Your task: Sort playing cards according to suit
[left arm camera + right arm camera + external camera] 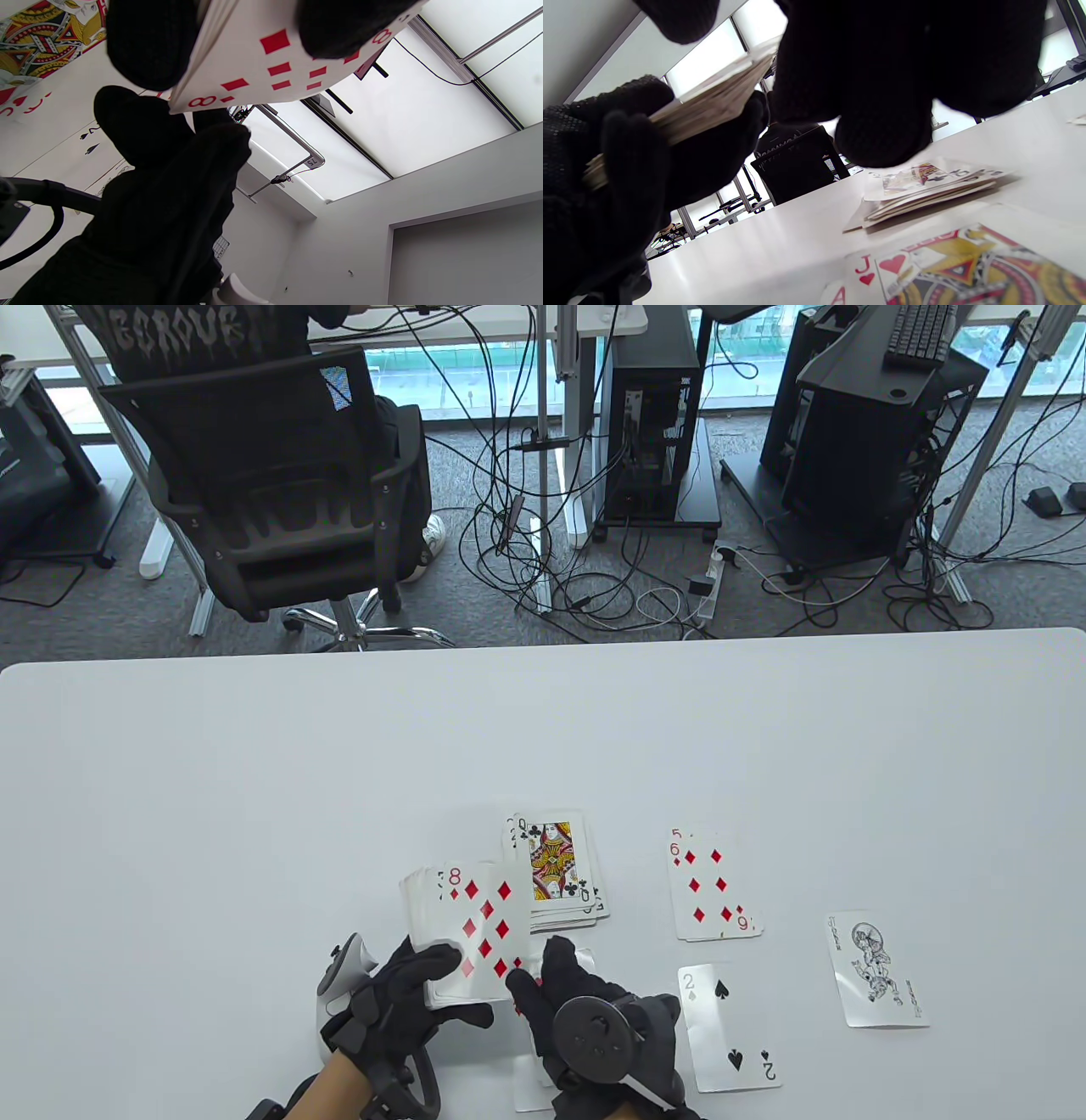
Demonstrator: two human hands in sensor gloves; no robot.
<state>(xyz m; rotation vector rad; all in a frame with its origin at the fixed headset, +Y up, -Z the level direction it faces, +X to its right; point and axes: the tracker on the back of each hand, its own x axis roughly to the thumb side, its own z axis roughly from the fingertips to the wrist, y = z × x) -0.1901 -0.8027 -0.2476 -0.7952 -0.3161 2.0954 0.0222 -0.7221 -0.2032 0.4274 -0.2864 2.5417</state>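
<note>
My left hand (407, 993) grips a face-up deck (462, 933) just above the table, the 8 of diamonds (275, 63) on top. My right hand (543, 980) is beside it, with thumb and fingertips closing on that card's near right corner. A clubs pile topped by the queen (556, 865) lies behind the deck. Further right is a diamonds pile topped by the 6 (708, 891). The 2 of spades (730, 1027) lies alone at the near right. Under my right hand lies a hearts pile, its jack (925, 262) showing in the right wrist view.
A joker (878, 971) lies face up at the far right of the white table (254, 814). Beyond the table's far edge are an office chair (271, 475), floor cables and computer towers.
</note>
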